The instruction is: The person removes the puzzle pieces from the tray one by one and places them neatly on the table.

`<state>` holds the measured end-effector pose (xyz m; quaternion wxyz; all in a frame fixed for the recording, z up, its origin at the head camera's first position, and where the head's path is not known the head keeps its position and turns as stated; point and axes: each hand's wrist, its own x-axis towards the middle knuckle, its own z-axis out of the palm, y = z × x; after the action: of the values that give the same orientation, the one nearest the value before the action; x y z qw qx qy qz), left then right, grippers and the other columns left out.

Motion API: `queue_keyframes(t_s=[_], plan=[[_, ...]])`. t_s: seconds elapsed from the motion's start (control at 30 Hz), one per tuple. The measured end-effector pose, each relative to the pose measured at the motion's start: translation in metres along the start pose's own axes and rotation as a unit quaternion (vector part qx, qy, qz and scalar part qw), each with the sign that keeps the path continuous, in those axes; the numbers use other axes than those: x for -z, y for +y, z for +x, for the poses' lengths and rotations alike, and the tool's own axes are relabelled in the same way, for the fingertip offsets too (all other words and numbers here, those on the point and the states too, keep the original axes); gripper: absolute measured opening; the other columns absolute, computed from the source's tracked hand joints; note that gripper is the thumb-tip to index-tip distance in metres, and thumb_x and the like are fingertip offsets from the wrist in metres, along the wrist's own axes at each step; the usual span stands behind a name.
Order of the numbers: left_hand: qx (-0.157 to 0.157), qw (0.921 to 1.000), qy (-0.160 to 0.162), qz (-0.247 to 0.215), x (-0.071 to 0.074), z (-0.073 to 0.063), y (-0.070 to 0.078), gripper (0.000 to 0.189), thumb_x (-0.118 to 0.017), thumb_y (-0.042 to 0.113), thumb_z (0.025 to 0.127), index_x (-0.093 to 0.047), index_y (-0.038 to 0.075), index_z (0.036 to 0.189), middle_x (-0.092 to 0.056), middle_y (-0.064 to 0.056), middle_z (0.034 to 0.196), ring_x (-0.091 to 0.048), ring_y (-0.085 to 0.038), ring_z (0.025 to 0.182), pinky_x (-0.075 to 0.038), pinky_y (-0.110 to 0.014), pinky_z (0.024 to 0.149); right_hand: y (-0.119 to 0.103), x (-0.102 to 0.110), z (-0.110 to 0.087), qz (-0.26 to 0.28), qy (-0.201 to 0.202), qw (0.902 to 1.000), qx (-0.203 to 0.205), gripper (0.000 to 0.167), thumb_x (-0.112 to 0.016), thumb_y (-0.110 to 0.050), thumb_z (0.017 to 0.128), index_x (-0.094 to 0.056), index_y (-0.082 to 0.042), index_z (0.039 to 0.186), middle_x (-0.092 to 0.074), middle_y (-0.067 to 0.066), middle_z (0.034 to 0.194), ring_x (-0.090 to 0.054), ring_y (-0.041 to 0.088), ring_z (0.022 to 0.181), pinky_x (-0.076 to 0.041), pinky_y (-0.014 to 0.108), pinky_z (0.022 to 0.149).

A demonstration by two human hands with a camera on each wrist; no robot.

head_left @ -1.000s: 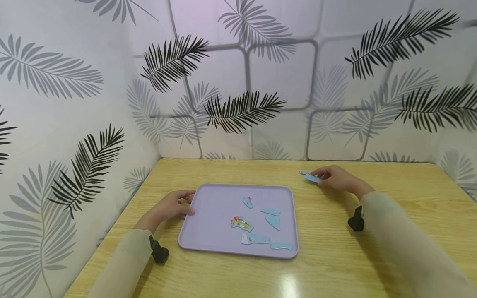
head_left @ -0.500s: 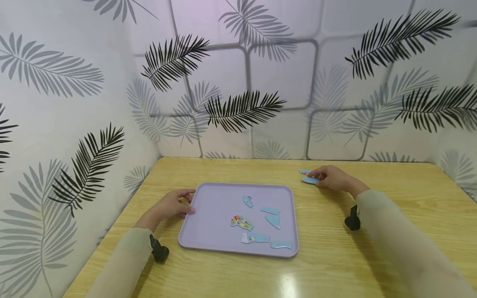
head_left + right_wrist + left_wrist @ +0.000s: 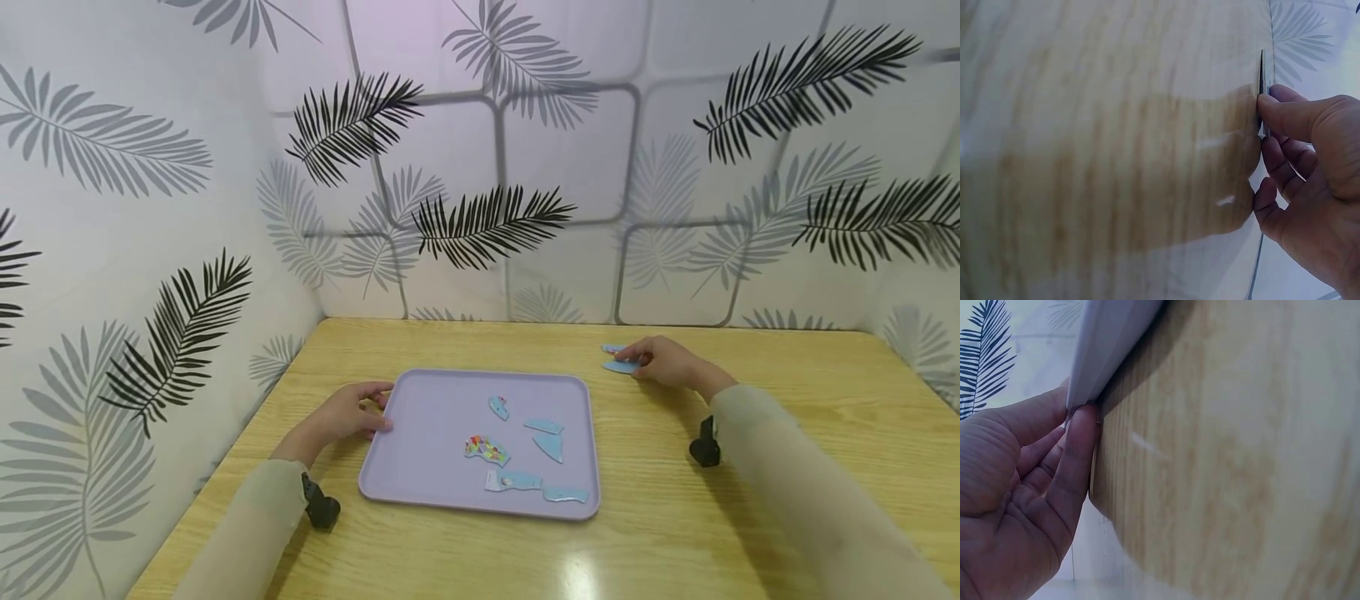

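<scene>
In the head view my left hand grips the left edge of a lilac tray. The left wrist view has its thumb and a finger meeting at the tray rim. Beyond the tray's far right corner, my right hand pinches a flat light-blue piece low at the tabletop. Seen edge-on in the right wrist view, that piece is thin and dark, between thumb and fingers. A second blue piece lies just behind it, partly covered by the fingers.
On the tray's right half lie several flat, irregular pieces: a multicoloured one, a small blue one, a pointed blue one, and a long blue-and-white one. A patterned wall covering borders the wooden table.
My right hand has shifted slightly left with the light-blue piece, which now looks flatter to the table. The left hand and tray have stayed in place.
</scene>
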<state>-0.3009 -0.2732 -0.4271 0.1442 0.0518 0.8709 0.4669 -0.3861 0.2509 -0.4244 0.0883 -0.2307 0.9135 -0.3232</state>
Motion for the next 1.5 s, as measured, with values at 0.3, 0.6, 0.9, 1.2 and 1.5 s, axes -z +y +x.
queue_keyframes(t_s=[0.3, 0.6, 0.9, 1.2, 1.5], plan=[[0.002, 1.0, 0.001, 0.0, -0.0011, -0.0012, 0.0001, 0.068, -0.075, -0.001, 0.083, -0.043, -0.002, 0.143, -0.05, -0.014, 0.111, -0.053, -0.019, 0.079, -0.055, -0.031, 0.066, 0.0018, -0.0021, 0.0002, 0.007, -0.003, 1.0, 0.001, 0.032, -0.065, 0.002, 0.09, -0.064, 0.003, 0.122, -0.056, 0.025, 0.126, -0.051, 0.03, 0.102, -0.045, 0.044, 0.088], [0.005, 1.0, 0.001, 0.004, -0.0002, -0.0015, 0.0025, 0.067, -0.074, -0.001, 0.083, -0.044, -0.001, 0.143, -0.05, -0.014, 0.111, -0.053, -0.019, 0.08, -0.055, -0.03, 0.066, -0.0001, -0.0008, -0.0004, 0.011, -0.006, 0.9999, -0.007, 0.033, -0.061, 0.003, 0.089, -0.065, 0.002, 0.122, -0.058, 0.019, 0.115, -0.041, 0.025, 0.084, -0.033, 0.033, 0.069], [0.0, 1.0, -0.002, 0.001, 0.0, -0.002, 0.0019, 0.068, -0.075, 0.0, 0.083, -0.043, -0.002, 0.143, -0.05, -0.014, 0.112, -0.055, -0.019, 0.081, -0.056, -0.031, 0.067, 0.0009, -0.0003, -0.0003, 0.017, -0.01, 0.9998, -0.007, 0.036, -0.061, 0.005, 0.088, -0.063, 0.002, 0.124, -0.057, 0.019, 0.109, -0.041, 0.025, 0.084, -0.034, 0.035, 0.071], [0.004, 1.0, 0.005, 0.006, 0.0003, -0.0011, 0.0011, 0.067, -0.075, 0.0, 0.083, -0.045, 0.0, 0.143, -0.05, -0.014, 0.111, -0.054, -0.019, 0.079, -0.055, -0.029, 0.065, 0.0005, 0.001, -0.0028, 0.018, -0.007, 0.9998, -0.006, 0.038, -0.063, 0.003, 0.088, -0.062, 0.001, 0.127, -0.059, 0.015, 0.108, -0.046, 0.024, 0.088, -0.041, 0.036, 0.077], [-0.001, 1.0, 0.001, 0.007, 0.0005, -0.0006, 0.0, 0.067, -0.075, 0.001, 0.084, -0.044, -0.001, 0.143, -0.05, -0.014, 0.112, -0.054, -0.018, 0.078, -0.055, -0.03, 0.066, 0.0022, 0.0024, -0.0086, 0.04, 0.013, 0.999, -0.012, 0.041, -0.068, -0.005, 0.09, -0.059, 0.004, 0.128, -0.056, 0.027, 0.121, -0.052, 0.04, 0.113, -0.044, 0.05, 0.094]])
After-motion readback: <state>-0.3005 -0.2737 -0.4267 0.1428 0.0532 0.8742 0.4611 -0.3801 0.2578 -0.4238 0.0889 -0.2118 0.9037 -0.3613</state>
